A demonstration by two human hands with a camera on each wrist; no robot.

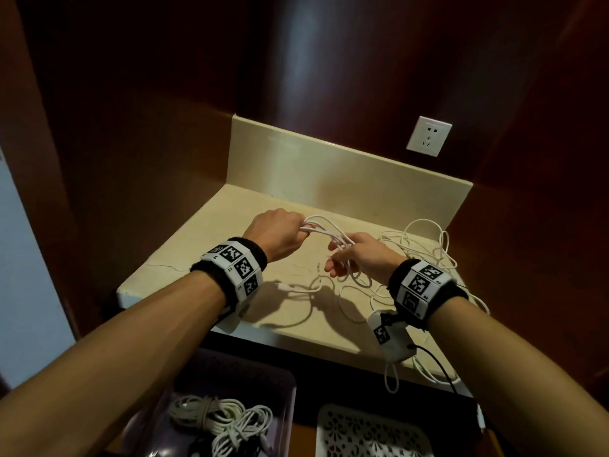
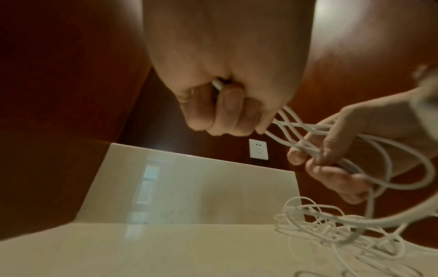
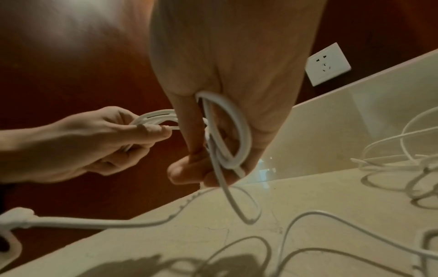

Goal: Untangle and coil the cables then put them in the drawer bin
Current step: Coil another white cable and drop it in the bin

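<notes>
Several loops of a white cable [image 1: 326, 233] stretch between my two hands above the beige countertop [image 1: 211, 232]. My left hand [image 1: 280, 232] grips one end of the bundle in a fist [image 2: 222, 114]. My right hand [image 1: 352, 255] pinches the other end, with a loop [image 3: 225, 131] wrapped round its fingers [image 3: 189, 170]. The cable's tail [image 1: 296, 288] runs down onto the counter. More tangled white cable [image 1: 425, 252] lies at the right. A purple drawer bin [image 1: 283, 387] below holds coiled cables [image 1: 224, 420].
A white patterned bin [image 1: 369, 430] sits beside the purple one. A wall socket [image 1: 428, 136] is on the dark wood wall above the counter's beige backsplash [image 1: 296, 159]. One cable loop [image 1: 392, 377] hangs over the counter's front edge.
</notes>
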